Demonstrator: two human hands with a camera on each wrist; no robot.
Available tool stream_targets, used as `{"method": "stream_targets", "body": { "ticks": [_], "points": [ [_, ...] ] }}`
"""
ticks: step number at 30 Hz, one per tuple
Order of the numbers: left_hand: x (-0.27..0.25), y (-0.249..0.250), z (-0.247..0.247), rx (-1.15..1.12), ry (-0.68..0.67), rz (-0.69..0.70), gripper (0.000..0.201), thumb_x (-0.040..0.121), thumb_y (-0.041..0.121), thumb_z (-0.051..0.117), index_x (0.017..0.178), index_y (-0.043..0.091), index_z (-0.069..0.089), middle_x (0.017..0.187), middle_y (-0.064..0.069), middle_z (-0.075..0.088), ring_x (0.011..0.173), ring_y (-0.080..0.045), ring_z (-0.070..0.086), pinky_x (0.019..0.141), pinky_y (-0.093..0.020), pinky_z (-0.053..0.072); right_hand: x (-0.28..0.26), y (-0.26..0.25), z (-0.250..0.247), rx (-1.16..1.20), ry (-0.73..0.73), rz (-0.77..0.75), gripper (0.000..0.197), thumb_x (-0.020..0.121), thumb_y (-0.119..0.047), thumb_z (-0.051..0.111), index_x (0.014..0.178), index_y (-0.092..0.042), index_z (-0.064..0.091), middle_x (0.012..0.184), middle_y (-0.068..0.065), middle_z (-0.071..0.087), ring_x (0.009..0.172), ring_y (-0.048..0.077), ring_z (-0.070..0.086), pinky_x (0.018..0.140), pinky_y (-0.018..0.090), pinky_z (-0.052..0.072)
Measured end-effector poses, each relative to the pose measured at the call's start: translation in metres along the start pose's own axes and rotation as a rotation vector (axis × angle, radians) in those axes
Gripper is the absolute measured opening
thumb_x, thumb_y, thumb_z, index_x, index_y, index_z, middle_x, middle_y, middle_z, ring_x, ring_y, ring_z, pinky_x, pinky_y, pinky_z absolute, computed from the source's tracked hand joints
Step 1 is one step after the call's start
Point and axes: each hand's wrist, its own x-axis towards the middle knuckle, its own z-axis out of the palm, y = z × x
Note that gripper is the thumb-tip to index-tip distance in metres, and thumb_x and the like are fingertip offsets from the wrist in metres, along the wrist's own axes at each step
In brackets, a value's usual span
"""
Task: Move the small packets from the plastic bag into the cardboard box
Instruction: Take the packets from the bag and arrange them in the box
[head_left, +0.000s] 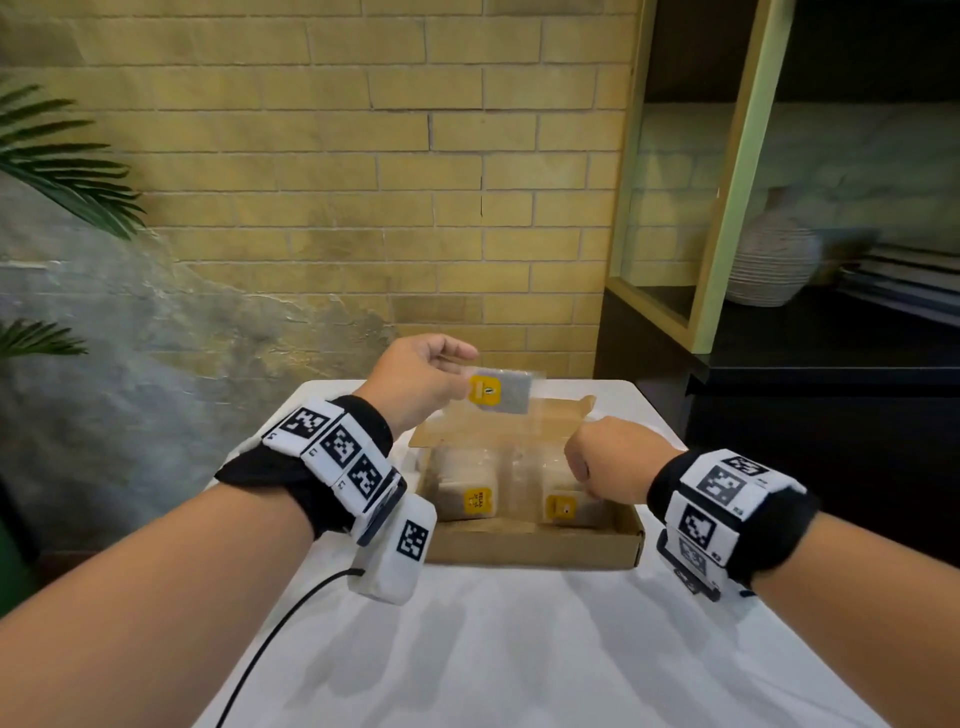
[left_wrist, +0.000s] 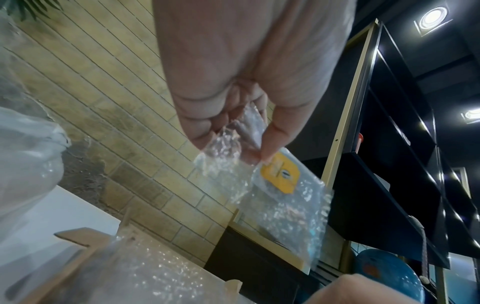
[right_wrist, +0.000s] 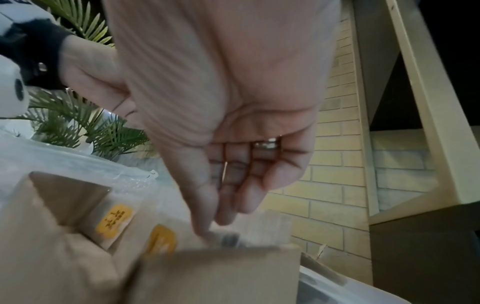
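1. Clear small packet (head_left: 501, 391) with yellow label: I pinch it between thumb and fingers of my left hand (head_left: 415, 382), raised above the cardboard box (head_left: 535, 545).
2. Right hand (head_left: 608, 460) points down, fingers straight, tips touching packets in the box (right_wrist: 166, 236).

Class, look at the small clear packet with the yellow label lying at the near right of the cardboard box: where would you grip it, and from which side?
Pinch the small clear packet's upper edge from above. It stands packed against its neighbours inside the brown cardboard box, so only the top is free.
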Motion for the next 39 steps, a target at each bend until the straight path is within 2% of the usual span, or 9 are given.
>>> {"method": "stream_targets", "body": {
  "ticks": [5,11,17,22,25,28,30,34,39],
  "points": [
    [-0.004,0.000,-0.001,-0.066,-0.027,0.017,0.033,0.076,-0.012,0.064,0.086,0.019,0.060,0.076,-0.004,0.066,0.055,-0.001,0.060,0.051,-0.012,0.046,0.000,0.002,-0.002,-0.011,0.074,0.036,0.028,0.085,-0.004,0.052,0.111,-0.013,0.058,0.108,0.009,0.061,0.102,0.027,0.058,0.079,0.029,0.044],
    [-0.007,0.005,0.008,-0.101,-0.104,0.011,0.032,0.074,-0.013,0.067,0.091,0.013,0.061,0.070,0.000,0.069,0.049,0.005,0.060,0.046,-0.008,0.043,-0.003,-0.007,-0.035,0.682,0.207,-0.054,0.040,0.079,-0.024,0.071,0.116,-0.026,0.055,0.095,-0.008,0.057,0.079,0.005,0.052,0.071,0.021,0.044],
    [-0.010,0.002,0.016,-0.132,-0.109,0.070,0.034,0.073,-0.007,0.072,0.092,0.018,0.061,0.075,0.001,0.069,0.061,0.000,0.065,0.064,-0.012,0.052,0.003,-0.031,-0.031,0.818,0.281,-0.078,0.003,0.084,-0.011,0.065,0.084,-0.013,0.063,0.069,-0.001,0.059,0.066,0.013,0.055,0.073,0.038,0.051],
    [-0.008,-0.014,0.013,-0.034,-0.103,0.036,0.021,0.075,-0.005,0.071,0.080,0.014,0.061,0.069,0.001,0.061,0.046,0.008,0.054,0.048,-0.006,0.041,0.002,-0.022,-0.027,1.194,0.270,0.011,0.013,0.087,-0.003,0.062,0.080,-0.013,0.055,0.071,0.006,0.063,0.053,0.003,0.063,0.056,0.016,0.052],
    [-0.005,-0.023,0.012,0.206,-0.090,0.065,0.012,0.081,0.002,0.068,0.074,0.013,0.067,0.067,0.001,0.061,0.056,-0.002,0.055,0.056,-0.013,0.044,0.001,-0.015,-0.019,1.111,0.194,0.076,0.010,0.086,-0.006,0.062,0.090,-0.014,0.058,0.074,0.004,0.062,0.059,0.007,0.062,0.057,0.015,0.052],
    [-0.003,-0.026,0.011,0.495,-0.108,0.102,0.009,0.082,0.007,0.067,0.079,0.014,0.073,0.074,0.000,0.066,0.072,-0.012,0.057,0.069,-0.025,0.047,0.003,-0.005,-0.010,0.872,0.270,0.181,0.020,0.085,-0.010,0.058,0.104,-0.017,0.057,0.082,0.002,0.061,0.075,0.015,0.061,0.072,0.025,0.051],
    [-0.005,-0.028,0.014,0.698,-0.186,0.096,0.011,0.083,0.009,0.064,0.087,0.014,0.074,0.084,-0.001,0.068,0.080,-0.012,0.058,0.072,-0.023,0.045,0.001,-0.002,-0.008,0.784,0.269,0.192,0.020,0.084,-0.011,0.058,0.103,-0.018,0.058,0.088,0.003,0.061,0.084,0.020,0.060,0.077,0.030,0.049],
    [-0.010,-0.038,0.023,0.910,-0.220,0.092,0.027,0.087,0.006,0.055,0.106,0.016,0.070,0.112,0.000,0.067,0.105,-0.015,0.059,0.088,-0.022,0.045,-0.010,-0.006,-0.005,0.645,0.044,0.103,0.010,0.088,-0.013,0.055,0.094,-0.017,0.062,0.093,0.001,0.060,0.082,0.015,0.057,0.078,0.028,0.047],
    [-0.022,-0.036,0.033,0.887,-0.257,0.214,0.019,0.088,0.013,0.052,0.093,0.014,0.070,0.101,-0.001,0.068,0.091,-0.016,0.059,0.082,-0.026,0.047,-0.016,-0.015,0.003,0.357,-0.166,0.037,0.025,0.092,-0.017,0.049,0.108,-0.013,0.067,0.112,0.002,0.064,0.092,0.014,0.049,0.078,0.023,0.039]
  ]
}}
